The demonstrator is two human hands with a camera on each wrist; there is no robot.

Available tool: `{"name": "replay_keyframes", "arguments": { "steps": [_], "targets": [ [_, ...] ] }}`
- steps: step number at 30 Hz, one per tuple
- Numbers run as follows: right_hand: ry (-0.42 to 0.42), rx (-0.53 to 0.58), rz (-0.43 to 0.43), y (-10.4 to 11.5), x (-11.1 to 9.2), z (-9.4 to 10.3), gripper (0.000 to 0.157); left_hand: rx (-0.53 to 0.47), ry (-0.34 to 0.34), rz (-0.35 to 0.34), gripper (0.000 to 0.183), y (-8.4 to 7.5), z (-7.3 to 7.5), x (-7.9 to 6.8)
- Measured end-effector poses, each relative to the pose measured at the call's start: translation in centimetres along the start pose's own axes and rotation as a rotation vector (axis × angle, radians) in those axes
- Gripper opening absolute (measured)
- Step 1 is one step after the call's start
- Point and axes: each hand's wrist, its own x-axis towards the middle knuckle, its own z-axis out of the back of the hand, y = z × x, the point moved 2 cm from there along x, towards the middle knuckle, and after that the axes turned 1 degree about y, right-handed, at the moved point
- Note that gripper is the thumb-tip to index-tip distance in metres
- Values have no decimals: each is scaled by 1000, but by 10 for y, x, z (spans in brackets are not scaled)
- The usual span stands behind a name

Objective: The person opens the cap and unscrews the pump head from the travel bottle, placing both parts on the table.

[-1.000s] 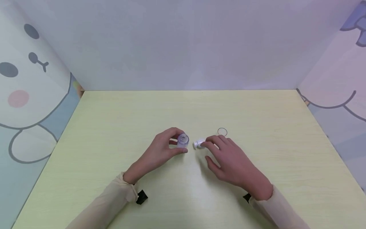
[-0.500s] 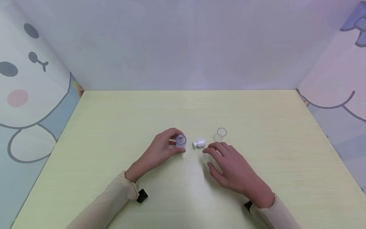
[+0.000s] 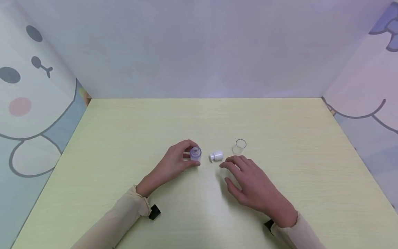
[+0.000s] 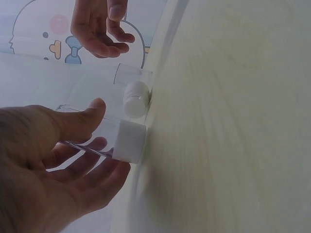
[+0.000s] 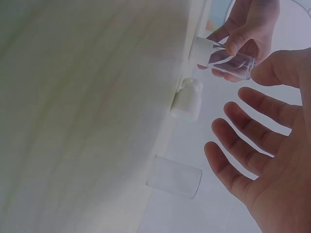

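Note:
In the head view my left hand (image 3: pixel 172 169) grips a small clear bottle (image 3: pixel 195 153) by its side, thumb in front and fingers behind. The bottle stands upright with its neck uncovered; its white base (image 4: pixel 130 141) is at the tabletop in the left wrist view. To its right lies a white pump top (image 3: pixel 216 156), tipped on its side. A clear cylindrical cap (image 3: pixel 239 146) stands farther back, rim up. My right hand (image 3: pixel 252 185) hovers just in front of the pump top and cap, fingers spread and apart from both, holding nothing (image 5: pixel 277 145).
The pale wood table (image 3: pixel 140 117) extends around both hands. A plain wall (image 3: pixel 205 48) rises at its back edge, with cartoon-printed panels (image 3: pixel 31 103) on the left and right sides. Black wrist devices (image 3: pixel 154 212) sit at both sleeves.
My right hand has let go of the pump top and drawn back toward me, uncovering the cap. My left hand has shifted slightly left with the bottle, which now stands more upright.

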Motion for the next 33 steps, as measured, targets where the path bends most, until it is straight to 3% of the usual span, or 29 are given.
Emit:
{"name": "replay_keyframes", "arguments": {
  "steps": [17,25,33],
  "targets": [
    [-15,3,23,-2,1,-3,36,-8,0,15,42,3,0,0],
    [0,2,7,-2,0,-1,36,-11,41,14,43,5,3,1],
    [15,-2,-15,-7,-3,1,35,173,93,38,47,5,14,2]
  ]
}}
